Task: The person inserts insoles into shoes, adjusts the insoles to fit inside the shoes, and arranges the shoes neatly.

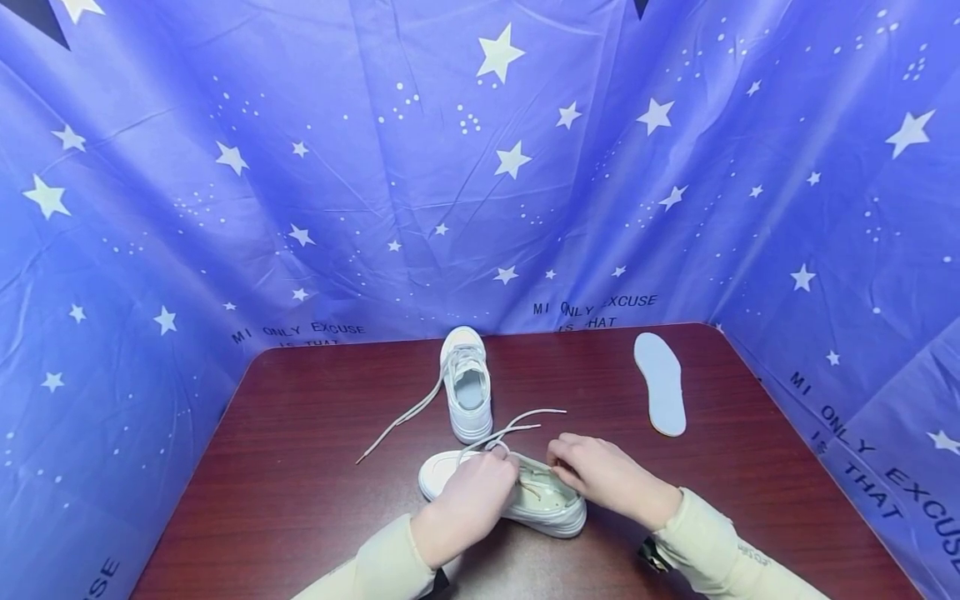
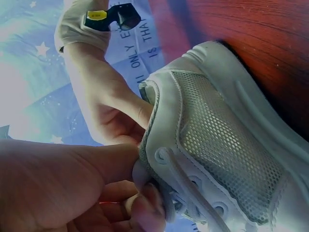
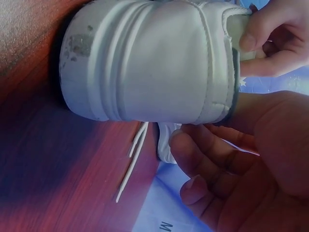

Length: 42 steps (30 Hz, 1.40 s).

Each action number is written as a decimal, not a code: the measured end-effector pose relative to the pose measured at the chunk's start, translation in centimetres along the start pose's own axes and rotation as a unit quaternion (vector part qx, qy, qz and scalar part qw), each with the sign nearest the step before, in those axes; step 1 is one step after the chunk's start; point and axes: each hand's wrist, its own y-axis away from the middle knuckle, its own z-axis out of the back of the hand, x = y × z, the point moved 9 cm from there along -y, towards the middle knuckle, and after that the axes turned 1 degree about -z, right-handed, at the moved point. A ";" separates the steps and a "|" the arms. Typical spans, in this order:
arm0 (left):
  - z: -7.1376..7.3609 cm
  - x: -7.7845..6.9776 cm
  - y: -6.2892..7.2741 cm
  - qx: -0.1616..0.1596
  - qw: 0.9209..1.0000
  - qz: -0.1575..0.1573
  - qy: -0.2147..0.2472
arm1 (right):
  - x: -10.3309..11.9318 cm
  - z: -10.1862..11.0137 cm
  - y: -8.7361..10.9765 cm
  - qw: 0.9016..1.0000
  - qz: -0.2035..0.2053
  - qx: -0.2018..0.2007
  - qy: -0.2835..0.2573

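A white lace-up sneaker (image 1: 558, 522) lies near the table's front, toe to the left; its mesh side (image 2: 224, 140) fills the left wrist view. My left hand (image 1: 474, 490) pinches the sneaker at its tongue, beside the laced eyelets. On the heel side, my right hand (image 1: 603, 473) holds the collar. The right wrist view has that thumb reaching inside the opening, with curled fingers (image 3: 212, 154) along the outside. Loose laces (image 1: 517, 427) trail behind the sneaker. Its inside is partly hidden by my hands.
Another white sneaker (image 1: 472, 423) stands just behind, toe away from me, its lace (image 1: 401, 421) stretched to the left. A pale insole (image 1: 662, 385) lies at the back right of the dark red table (image 1: 300, 450). Starry blue cloth (image 1: 420, 183) hangs around the table.
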 end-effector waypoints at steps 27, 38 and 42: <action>0.6 1.2 0.5 -0.041 0.994 0.054 0.082 | -1.1 0.3 0.8 1.000 -0.014 0.013 -0.003; 0.7 1.6 0.8 -0.072 0.993 0.065 0.071 | -1.8 0.3 1.1 1.000 -0.028 0.006 0.003; 0.8 1.4 0.6 -0.086 0.993 0.050 0.067 | -2.3 0.6 1.3 0.999 -0.046 0.002 0.000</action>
